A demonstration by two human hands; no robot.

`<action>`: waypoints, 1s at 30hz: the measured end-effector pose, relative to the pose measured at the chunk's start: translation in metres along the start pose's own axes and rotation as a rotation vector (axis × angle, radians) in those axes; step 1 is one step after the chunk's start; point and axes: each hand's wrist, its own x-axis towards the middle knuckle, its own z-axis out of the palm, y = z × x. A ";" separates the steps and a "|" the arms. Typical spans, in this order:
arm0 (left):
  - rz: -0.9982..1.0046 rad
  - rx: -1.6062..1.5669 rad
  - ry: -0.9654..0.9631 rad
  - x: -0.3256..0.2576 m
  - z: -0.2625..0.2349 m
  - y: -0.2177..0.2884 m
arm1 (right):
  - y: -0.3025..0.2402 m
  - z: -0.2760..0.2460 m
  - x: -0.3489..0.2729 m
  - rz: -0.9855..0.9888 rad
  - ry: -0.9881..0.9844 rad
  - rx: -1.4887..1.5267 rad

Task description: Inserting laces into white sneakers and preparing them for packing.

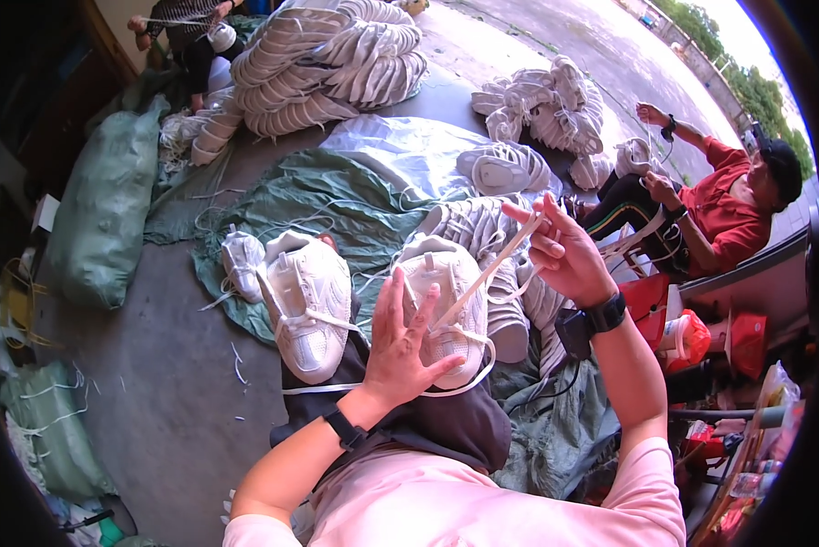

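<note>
Two white sneakers rest on my lap side by side, toes toward me. Raised beyond the right-hand sneaker [441, 264], my right hand [564, 255] pinches a white shoelace [489, 273], which runs taut and slanting down to that shoe's eyelets. My left hand [398, 351] lies against the same shoe's near left side with its fingers spread, partly covering the shoe. Another lace end loops round the toe. The left-hand sneaker [311, 305] has lace across its lower eyelets, and a loose strand crosses below its toe toward my left wrist.
Beyond my lap lie stacked sneakers [500, 228] and a green sheet [291, 196]. Large shoe piles [332, 68] stand farther back. A stuffed green sack [108, 205] is at left. A person in red [728, 201] handles laces at right; another person [190, 32] works at far left.
</note>
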 end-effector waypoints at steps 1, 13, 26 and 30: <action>-0.001 0.000 -0.001 0.000 0.001 -0.001 | 0.000 0.001 0.002 0.013 0.045 -0.036; -0.031 -0.141 -0.067 0.005 0.017 -0.012 | -0.016 -0.039 0.020 -0.028 0.210 -0.163; -0.006 -0.143 -0.031 0.009 0.011 -0.004 | -0.014 -0.041 -0.023 -0.095 0.135 -0.326; 0.028 -0.112 0.086 0.015 0.013 -0.006 | -0.020 -0.025 -0.066 0.026 -0.030 -0.573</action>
